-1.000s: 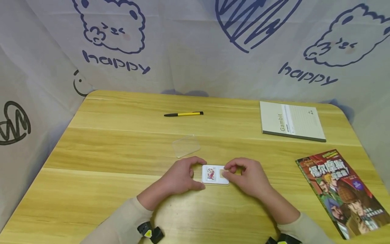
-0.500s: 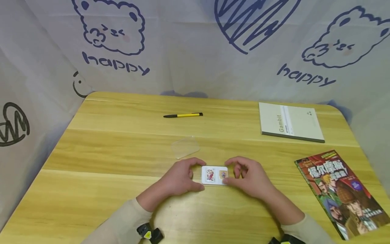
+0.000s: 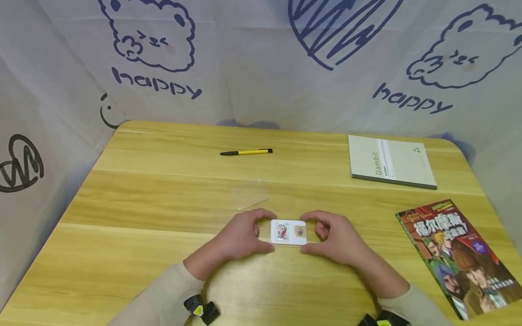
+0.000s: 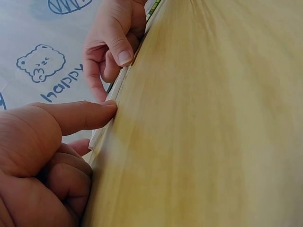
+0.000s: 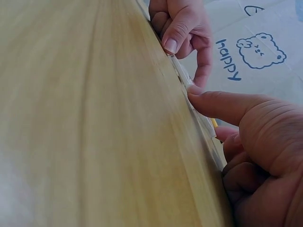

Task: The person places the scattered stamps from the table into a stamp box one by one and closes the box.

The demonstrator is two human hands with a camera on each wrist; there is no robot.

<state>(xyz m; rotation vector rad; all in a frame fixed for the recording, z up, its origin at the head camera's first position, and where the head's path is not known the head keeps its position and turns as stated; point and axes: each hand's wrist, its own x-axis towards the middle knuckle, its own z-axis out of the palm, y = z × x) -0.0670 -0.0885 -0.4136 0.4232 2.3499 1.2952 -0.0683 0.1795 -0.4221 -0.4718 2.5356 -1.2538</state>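
A small flat white card-like case (image 3: 291, 235) lies on the wooden table in front of me, its long side running left to right. On its left half is a colourful picture piece (image 3: 282, 231); on the right half sits a tan square piece (image 3: 299, 231) with a dark round mark. My left hand (image 3: 244, 235) holds the left end between thumb and forefinger, at the near and far corners. The right hand (image 3: 336, 237) grips the right end the same way. Both wrist views show the case edge-on, low against the table, its top hidden.
Just beyond the left hand lies a clear plastic sheet or lid (image 3: 250, 195). Farther back is a yellow and black pen (image 3: 246, 152). To the right are a "Gambit" notebook (image 3: 391, 162) and a red comic-style book (image 3: 458, 258). A cloth with drawings (image 3: 261, 68) hangs behind the table.
The right thumb and fingers have come off the tan square, uncovering it, and moved to the case's right corners. My left hand stays at the left end.
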